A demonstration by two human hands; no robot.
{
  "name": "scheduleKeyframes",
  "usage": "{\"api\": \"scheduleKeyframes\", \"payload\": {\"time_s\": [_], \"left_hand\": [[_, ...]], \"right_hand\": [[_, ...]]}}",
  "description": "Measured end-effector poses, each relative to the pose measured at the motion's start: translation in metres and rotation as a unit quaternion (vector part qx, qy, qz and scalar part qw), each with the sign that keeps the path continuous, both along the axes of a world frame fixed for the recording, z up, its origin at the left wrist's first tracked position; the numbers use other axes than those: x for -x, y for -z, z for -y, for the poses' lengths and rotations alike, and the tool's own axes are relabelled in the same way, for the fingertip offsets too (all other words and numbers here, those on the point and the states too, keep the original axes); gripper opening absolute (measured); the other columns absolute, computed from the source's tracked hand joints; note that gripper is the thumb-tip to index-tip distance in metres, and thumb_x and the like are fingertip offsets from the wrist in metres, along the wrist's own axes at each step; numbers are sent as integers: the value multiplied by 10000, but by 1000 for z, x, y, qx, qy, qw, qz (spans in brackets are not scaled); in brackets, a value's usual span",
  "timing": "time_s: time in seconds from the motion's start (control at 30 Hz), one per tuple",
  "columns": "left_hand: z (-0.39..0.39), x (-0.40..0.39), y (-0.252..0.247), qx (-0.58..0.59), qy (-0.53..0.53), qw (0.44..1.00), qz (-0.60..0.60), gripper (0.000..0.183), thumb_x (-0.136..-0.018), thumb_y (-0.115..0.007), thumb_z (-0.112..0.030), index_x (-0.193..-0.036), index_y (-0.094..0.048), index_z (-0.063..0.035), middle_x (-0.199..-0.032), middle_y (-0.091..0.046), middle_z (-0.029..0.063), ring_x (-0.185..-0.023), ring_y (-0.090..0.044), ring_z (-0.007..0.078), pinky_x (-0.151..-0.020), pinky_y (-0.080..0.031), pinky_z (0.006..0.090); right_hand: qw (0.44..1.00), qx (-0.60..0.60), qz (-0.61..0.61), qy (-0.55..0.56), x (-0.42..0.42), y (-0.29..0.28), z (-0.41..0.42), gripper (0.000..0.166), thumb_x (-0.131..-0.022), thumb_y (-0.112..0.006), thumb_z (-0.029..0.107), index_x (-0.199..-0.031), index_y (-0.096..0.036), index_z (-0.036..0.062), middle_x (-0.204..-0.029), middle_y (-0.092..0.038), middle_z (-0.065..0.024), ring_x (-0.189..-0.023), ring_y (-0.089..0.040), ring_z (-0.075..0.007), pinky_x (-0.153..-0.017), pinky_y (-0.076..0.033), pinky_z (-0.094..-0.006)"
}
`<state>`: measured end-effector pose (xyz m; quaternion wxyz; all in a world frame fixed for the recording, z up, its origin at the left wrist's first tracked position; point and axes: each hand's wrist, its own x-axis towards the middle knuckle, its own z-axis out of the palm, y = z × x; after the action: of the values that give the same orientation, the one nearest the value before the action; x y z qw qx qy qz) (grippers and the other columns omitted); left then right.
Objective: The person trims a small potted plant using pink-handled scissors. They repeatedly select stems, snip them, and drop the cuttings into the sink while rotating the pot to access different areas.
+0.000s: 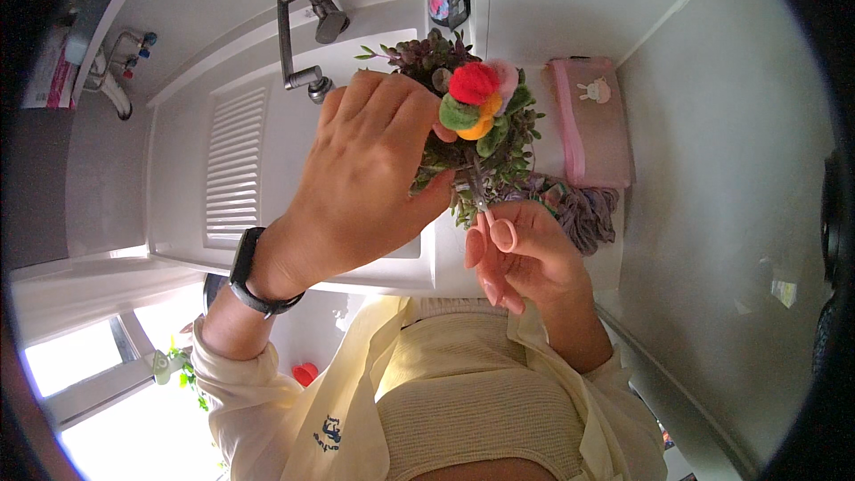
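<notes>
A trailing succulent plant (511, 147) with green and purplish leaves is before me, at the sink's right side. Fuzzy decorations in red, pink, orange and green (475, 83) stand up among its leaves. My left hand (381, 147), with a dark band on the wrist, reaches into the foliage from the left. Its thumb and fingers curl around leafy stems, but foliage hides whether they grip them. My right hand (534, 254) holds small scissors with pink handles (502, 234), its fingers at the loops. Their blades point up into the plant, close to my left thumb.
Behind my left hand lies a white sink with a ribbed washboard (234, 167) and a dark grey faucet (287, 33). A pink zip pouch (594, 123) and a bunched grey cloth (591, 214) lie right of the plant. A wall (721, 167) rises at the right.
</notes>
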<state>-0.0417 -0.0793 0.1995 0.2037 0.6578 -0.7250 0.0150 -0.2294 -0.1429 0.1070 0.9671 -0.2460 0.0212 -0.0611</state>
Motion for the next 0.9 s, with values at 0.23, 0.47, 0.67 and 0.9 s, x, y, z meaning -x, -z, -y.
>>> {"api": "scheduleKeyframes", "payload": {"time_s": [0.23, 0.47, 0.67, 0.9], "left_hand": [[-4, -1, 2, 13, -4, 1000, -7, 259, -625, -633, -49, -864, -536, -81, -947, -525, 87, -945, -491, 289, -805, -374, 389], [-7, -3, 1, -30, -5, 1000, -1, 334, -633, -649, -55, -954, -559, -50, -988, -512, 129, -969, -480, 323, -854, -370, 417], [-10, -2, -3, -11, 7, 1000, 25, 324, -657, -686, -83, -969, -607, -43, -1004, -517, 142, -974, -484, 332, -864, -385, 442], [-2, -6, -11, -67, 32, 996, 43, 281, -691, -717, -122, -953, -634, -67, -1067, -530, 142, -1015, -493, 335, -870, -398, 446]], "right_hand": [[998, -9, -33, 53, -1, -4, -2, 301, -912, -534, 228, -820, -509, -57, -685, -612, -203, -341, -508, -172, -311, -407, -242], [999, -1, -4, 53, -2, 0, -1, 314, -925, -523, 223, -839, -522, -79, -673, -604, -202, -330, -494, -167, -334, -431, -252], [999, -6, -13, 43, -1, -2, -1, 315, -929, -517, 217, -835, -522, -83, -717, -611, -214, -351, -520, -176, -331, -440, -256], [999, -5, -14, 33, -1, -2, -1, 285, -916, -533, 216, -819, -513, -51, -788, -615, -220, -377, -545, -182, -320, -440, -246]]}}
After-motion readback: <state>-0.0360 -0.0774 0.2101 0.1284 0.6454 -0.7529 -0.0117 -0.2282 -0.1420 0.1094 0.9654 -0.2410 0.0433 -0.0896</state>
